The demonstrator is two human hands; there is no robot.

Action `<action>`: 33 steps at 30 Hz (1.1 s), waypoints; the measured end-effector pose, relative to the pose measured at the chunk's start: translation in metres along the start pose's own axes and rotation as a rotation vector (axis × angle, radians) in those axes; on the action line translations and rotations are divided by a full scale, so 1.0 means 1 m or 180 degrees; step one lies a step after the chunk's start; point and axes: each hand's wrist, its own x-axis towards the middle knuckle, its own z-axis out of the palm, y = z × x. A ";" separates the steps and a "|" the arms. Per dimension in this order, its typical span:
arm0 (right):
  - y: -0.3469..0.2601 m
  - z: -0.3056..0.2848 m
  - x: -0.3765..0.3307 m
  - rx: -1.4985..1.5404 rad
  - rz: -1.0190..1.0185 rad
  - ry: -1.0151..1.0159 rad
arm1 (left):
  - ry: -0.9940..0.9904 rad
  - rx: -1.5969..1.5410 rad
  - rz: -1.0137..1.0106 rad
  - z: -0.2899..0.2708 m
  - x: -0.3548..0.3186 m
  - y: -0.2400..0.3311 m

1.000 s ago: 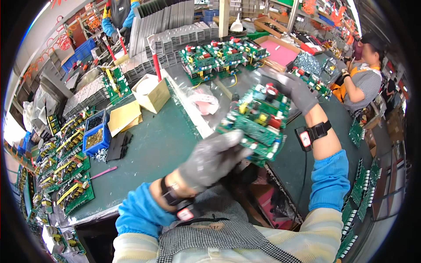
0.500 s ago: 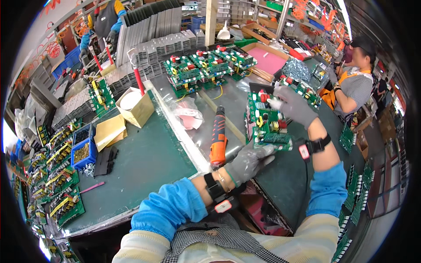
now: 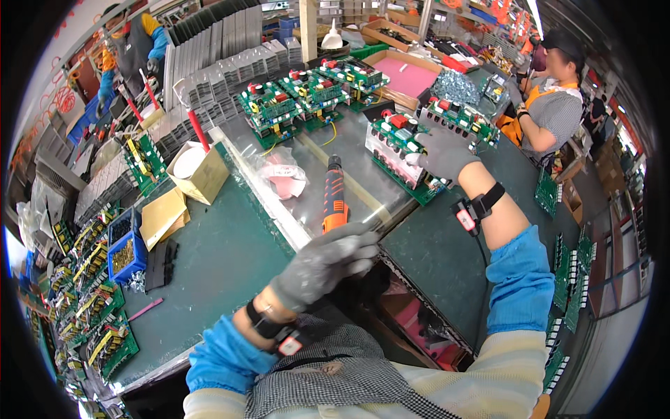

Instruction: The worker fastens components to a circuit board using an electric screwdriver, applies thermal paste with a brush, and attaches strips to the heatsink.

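My right hand [image 3: 449,155], in a grey glove, grips the right side of a green circuit board assembly [image 3: 399,126], its thumb against the pale side wall. The assembly stands at the corner of the clear-covered table, with a green board along its bottom edge. My left hand [image 3: 329,260], also gloved, is over the near table edge with fingers stretched out and slightly blurred; nothing shows in it. Just beyond those fingers lies an orange and black power screwdriver [image 3: 336,199], its handle end partly hidden by the hand.
Several stacked board assemblies [image 3: 314,91] stand at the back. Left are a crumpled plastic bag [image 3: 283,174], a cardboard box [image 3: 199,174], blue screw bins [image 3: 128,257] and several boards [image 3: 115,342]. At right, a co-worker [image 3: 551,98] stands beside another board assembly [image 3: 464,119].
My left hand has let go of the board assembly's near edge and moved left, close to the screwdriver. The assembly, still in my right hand, has turned from facing me to showing its pale side.
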 end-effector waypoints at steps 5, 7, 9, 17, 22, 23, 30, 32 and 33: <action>0.035 0.015 0.011 0.0505 0.0226 -0.0364 | 0.1251 0.0181 0.0089 0.005 -0.051 0.017; 0.050 0.026 0.017 0.0734 0.0190 -0.0210 | 0.1221 0.0170 0.0076 0.005 -0.060 0.014; 0.054 0.021 0.020 0.0778 0.0263 -0.0245 | 0.1212 0.0142 0.0095 0.008 -0.068 0.011; 0.089 0.029 0.034 0.0758 0.0460 -0.0292 | 0.1631 0.0027 0.0286 -0.012 -0.103 0.013; 0.134 0.084 0.079 0.0671 -0.0006 0.0435 | 0.2084 0.0170 0.0852 -0.013 -0.138 0.020; 0.136 0.082 0.080 0.0638 -0.0029 0.0435 | 0.1811 0.0105 0.0989 -0.018 -0.145 0.022; 0.071 0.102 -0.037 0.0104 -0.0729 0.0489 | 0.2736 0.0419 0.2180 -0.011 -0.237 0.027; 0.160 0.147 -0.016 -0.0139 -0.0624 0.0646 | 0.2970 0.0550 0.2387 -0.005 -0.265 0.029; 0.203 0.169 0.013 -0.0262 -0.0440 0.0709 | 0.3056 0.0555 0.2476 -0.001 -0.282 0.035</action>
